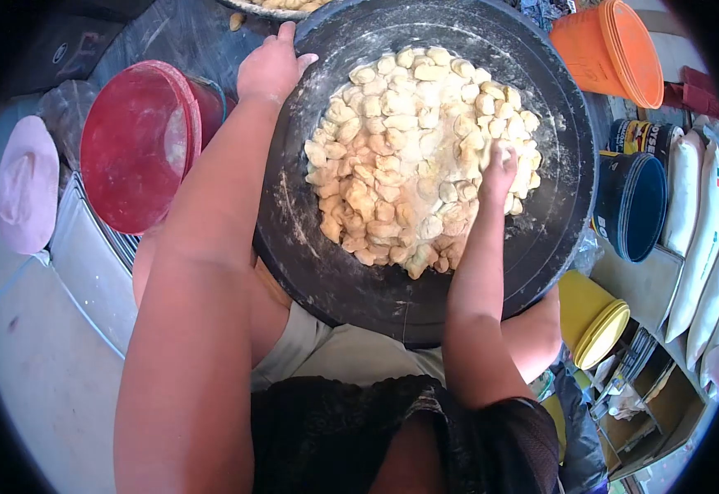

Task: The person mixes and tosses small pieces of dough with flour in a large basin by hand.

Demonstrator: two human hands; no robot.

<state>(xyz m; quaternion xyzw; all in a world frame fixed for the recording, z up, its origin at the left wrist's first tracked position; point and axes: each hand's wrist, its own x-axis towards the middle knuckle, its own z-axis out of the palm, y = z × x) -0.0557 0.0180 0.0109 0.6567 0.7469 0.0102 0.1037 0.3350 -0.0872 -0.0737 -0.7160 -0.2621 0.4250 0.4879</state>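
A wide black basin (294, 226) rests across my lap, tilted toward me. Heaped in its middle are many pale, lumpy dough-like pieces (388, 136), dusted with whitish powder. My left hand (270, 67) grips the basin's upper left rim, its thumb lying over the edge. Among the pieces on the heap's right side is my right hand (501, 163), fingers curled downward. Its fingertips are partly hidden, so whatever they hold cannot be made out. Powder also marks the basin's inner wall.
To the left stand a red bucket (133, 148) and a pink hat (27, 185). On the right are an orange bucket (602, 53), a dark blue bucket (635, 206), a yellow bucket (590, 317) and filled white sacks (701, 239). Another container (273, 11) of pieces shows at the top.
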